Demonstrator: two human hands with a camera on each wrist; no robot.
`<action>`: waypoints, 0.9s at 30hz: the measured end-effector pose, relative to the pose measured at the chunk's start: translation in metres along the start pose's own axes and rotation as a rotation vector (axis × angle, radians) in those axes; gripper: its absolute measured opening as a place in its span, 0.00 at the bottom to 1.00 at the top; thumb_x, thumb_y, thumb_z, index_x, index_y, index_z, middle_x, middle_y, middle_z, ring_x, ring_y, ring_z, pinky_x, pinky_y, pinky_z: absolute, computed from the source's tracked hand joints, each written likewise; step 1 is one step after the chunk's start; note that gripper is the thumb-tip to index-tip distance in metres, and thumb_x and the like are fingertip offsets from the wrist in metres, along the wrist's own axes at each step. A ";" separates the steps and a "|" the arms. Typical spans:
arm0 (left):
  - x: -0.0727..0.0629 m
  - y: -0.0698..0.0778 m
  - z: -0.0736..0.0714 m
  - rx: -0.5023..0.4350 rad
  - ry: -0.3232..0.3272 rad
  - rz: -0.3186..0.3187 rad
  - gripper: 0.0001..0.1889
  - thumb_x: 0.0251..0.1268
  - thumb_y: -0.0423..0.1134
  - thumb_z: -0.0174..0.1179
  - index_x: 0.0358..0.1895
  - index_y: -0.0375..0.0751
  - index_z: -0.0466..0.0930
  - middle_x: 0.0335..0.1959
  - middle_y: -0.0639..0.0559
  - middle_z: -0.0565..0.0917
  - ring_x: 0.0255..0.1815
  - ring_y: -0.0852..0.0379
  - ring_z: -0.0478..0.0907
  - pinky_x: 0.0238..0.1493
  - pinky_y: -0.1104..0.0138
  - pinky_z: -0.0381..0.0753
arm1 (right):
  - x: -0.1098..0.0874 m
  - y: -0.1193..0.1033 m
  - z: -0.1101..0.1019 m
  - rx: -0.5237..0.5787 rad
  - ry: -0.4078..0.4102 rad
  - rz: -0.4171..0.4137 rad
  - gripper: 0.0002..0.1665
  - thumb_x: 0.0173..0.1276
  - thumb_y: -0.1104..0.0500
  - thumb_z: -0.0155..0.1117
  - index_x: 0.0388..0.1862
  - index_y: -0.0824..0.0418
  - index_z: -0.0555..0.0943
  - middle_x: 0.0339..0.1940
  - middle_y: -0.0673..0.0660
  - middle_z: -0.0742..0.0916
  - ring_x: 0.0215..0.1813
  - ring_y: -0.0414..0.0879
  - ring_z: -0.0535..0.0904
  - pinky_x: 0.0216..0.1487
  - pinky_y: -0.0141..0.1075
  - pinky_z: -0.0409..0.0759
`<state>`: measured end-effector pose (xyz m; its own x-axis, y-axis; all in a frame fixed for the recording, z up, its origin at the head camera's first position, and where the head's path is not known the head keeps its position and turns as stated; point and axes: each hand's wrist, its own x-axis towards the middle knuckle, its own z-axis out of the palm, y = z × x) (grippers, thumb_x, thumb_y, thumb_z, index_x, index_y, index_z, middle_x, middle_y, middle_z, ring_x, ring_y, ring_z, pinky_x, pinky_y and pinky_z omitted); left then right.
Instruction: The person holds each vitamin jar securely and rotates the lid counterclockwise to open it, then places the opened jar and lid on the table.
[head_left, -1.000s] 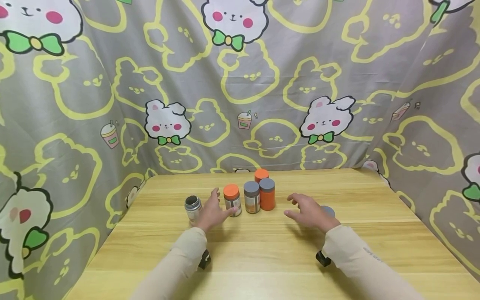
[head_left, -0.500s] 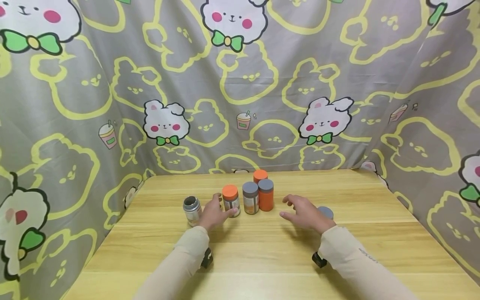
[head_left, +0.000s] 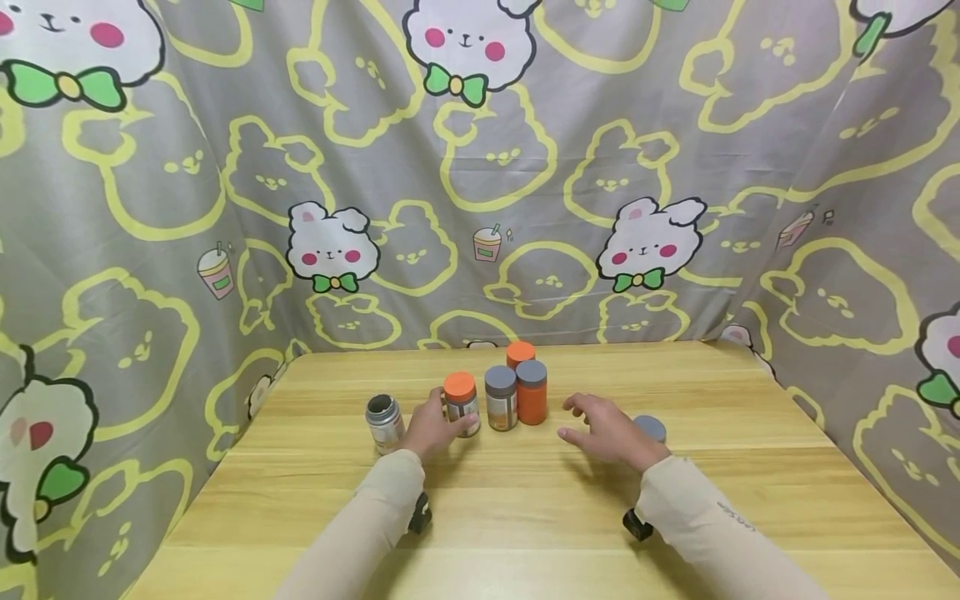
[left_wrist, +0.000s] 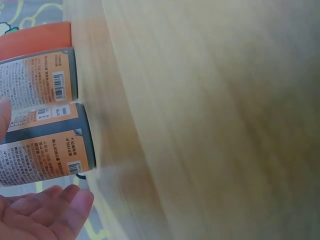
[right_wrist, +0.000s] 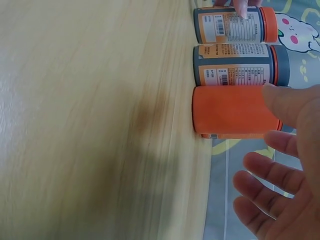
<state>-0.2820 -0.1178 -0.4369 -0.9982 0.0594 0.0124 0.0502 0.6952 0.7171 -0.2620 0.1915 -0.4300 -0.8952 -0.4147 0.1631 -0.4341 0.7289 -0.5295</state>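
My left hand [head_left: 435,429] is at a labelled jar with an orange lid [head_left: 460,386], its thumb across the front and its fingers on the left side. In the left wrist view those fingers [left_wrist: 55,210] are loosely extended, with a gap to the jar [left_wrist: 40,155]. To the right stand a labelled jar with a grey lid [head_left: 501,404] and a plain orange jar with a grey lid [head_left: 532,402]. My right hand [head_left: 609,432] hovers to their right, fingers spread and relaxed, holding nothing. In the right wrist view, its thumb overlaps the end of the orange jar [right_wrist: 235,110].
An uncapped jar [head_left: 386,427] stands left of my left hand. Behind the row is another orange lid [head_left: 521,353]. A grey lid [head_left: 650,428] shows beyond my right wrist, partly hidden. A patterned curtain [head_left: 547,183] surrounds the wooden table [head_left: 525,517].
My left hand has shifted slightly right, closer about the orange-lidded jar. The right hand has drifted a little left. The jars stand where they were.
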 end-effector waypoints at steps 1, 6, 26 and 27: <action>0.000 -0.001 0.000 -0.001 0.000 -0.001 0.44 0.61 0.54 0.66 0.71 0.32 0.56 0.65 0.32 0.71 0.62 0.37 0.72 0.59 0.48 0.71 | 0.000 0.000 0.000 0.004 0.000 0.004 0.24 0.68 0.50 0.65 0.56 0.64 0.75 0.50 0.63 0.82 0.49 0.57 0.78 0.46 0.48 0.77; 0.000 -0.001 0.001 -0.019 0.004 -0.001 0.43 0.61 0.53 0.66 0.71 0.32 0.58 0.64 0.33 0.71 0.62 0.36 0.71 0.59 0.48 0.71 | -0.002 0.002 0.000 -0.002 0.004 -0.002 0.23 0.68 0.52 0.65 0.55 0.64 0.75 0.49 0.64 0.81 0.49 0.58 0.78 0.45 0.49 0.77; 0.001 0.000 0.003 -0.071 0.014 0.041 0.34 0.63 0.49 0.66 0.66 0.35 0.65 0.61 0.36 0.75 0.62 0.38 0.72 0.59 0.49 0.71 | -0.003 0.001 -0.001 0.003 0.004 -0.009 0.23 0.68 0.52 0.65 0.55 0.66 0.76 0.49 0.65 0.82 0.48 0.59 0.78 0.46 0.50 0.77; 0.001 0.000 0.003 -0.074 0.014 0.044 0.33 0.63 0.49 0.66 0.66 0.35 0.65 0.61 0.37 0.75 0.62 0.38 0.72 0.59 0.49 0.71 | -0.003 0.002 -0.001 0.003 0.005 -0.009 0.23 0.68 0.52 0.65 0.55 0.66 0.76 0.49 0.65 0.82 0.48 0.59 0.78 0.46 0.50 0.77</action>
<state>-0.2830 -0.1159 -0.4392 -0.9954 0.0787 0.0542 0.0921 0.6375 0.7649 -0.2599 0.1945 -0.4306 -0.8920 -0.4182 0.1717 -0.4414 0.7234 -0.5309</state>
